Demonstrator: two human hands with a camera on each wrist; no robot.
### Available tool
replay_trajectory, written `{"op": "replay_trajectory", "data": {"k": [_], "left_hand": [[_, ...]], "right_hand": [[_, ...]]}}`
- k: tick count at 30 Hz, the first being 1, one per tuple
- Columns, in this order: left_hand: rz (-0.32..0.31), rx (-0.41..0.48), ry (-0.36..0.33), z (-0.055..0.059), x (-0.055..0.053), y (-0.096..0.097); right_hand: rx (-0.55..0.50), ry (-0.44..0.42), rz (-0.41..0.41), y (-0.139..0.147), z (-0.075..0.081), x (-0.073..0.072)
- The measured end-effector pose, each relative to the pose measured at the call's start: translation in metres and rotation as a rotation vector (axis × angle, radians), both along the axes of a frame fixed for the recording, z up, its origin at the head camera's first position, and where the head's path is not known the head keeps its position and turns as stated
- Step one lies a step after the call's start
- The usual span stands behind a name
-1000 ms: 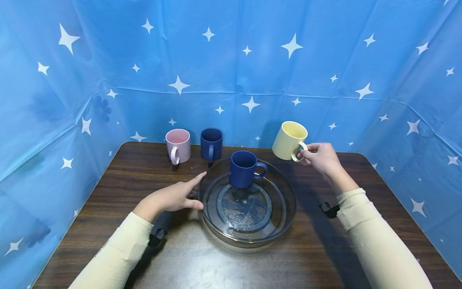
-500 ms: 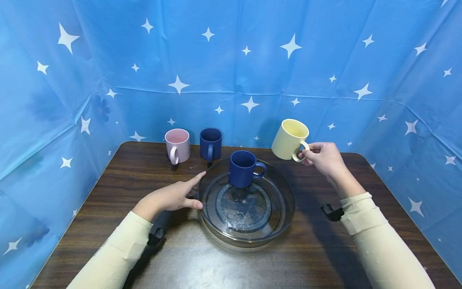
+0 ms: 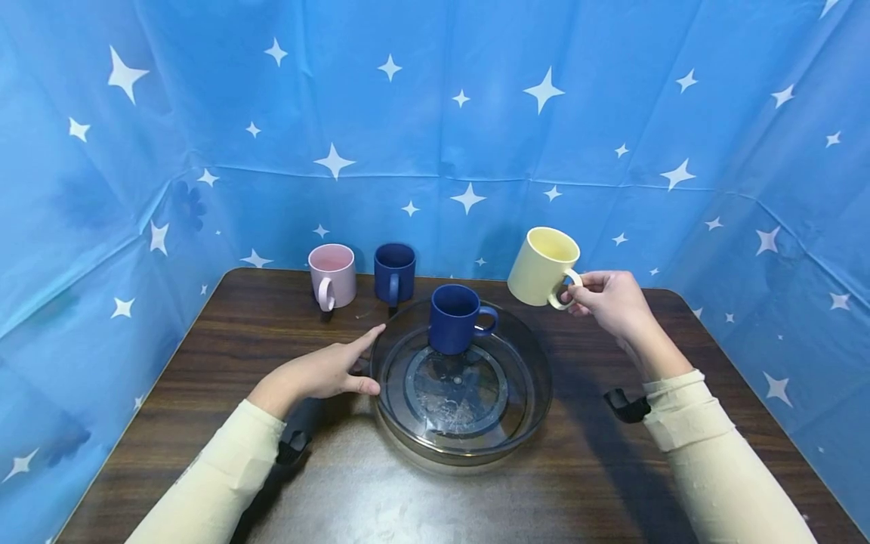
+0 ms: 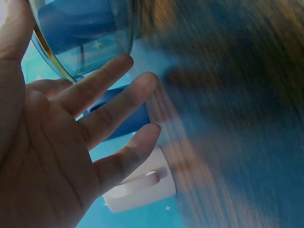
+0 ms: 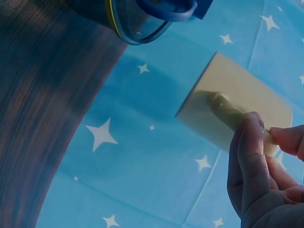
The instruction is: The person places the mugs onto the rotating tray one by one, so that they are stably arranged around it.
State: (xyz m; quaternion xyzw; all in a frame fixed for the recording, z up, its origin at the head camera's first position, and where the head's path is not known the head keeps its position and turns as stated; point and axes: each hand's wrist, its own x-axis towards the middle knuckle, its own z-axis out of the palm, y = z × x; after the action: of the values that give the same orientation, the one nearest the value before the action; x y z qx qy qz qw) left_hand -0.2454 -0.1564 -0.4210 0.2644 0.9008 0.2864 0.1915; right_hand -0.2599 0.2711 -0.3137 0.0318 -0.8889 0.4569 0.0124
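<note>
Carry step, looks like: right grip pinching the handle of the yellow mug, tilted past the glass bowl at far right, left grip spread at the bowl's side, nothing grasped; next probably wants steady levelling

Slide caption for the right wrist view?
Right hand pinches a yellow mug by its handle before a starry blue backdrop, with a transparent dish and blue mug partly visible at the top.

"Where's the glass bowl?"
"On the table before you, right of your left hand, inner mug inside."
"The others?"
"Behind-left, outermost mug, then neighbouring mug; behind-right, held mug, in your right hand."
</note>
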Motion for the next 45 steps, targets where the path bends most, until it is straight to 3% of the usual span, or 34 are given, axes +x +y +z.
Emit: {"op": "replay_trajectory", "data": {"k": [12,45], "left_hand": [[0.000,0.000,-0.003,-0.001,-0.001,0.000],[-0.003,-0.021,0.014,0.003,0.001,0.002]], "right_hand": [[-0.038,0.036,0.024,0.002,-0.002,0.009],[-0.058,0.000,0.080,-0.006,-0.015,0.031]]}}
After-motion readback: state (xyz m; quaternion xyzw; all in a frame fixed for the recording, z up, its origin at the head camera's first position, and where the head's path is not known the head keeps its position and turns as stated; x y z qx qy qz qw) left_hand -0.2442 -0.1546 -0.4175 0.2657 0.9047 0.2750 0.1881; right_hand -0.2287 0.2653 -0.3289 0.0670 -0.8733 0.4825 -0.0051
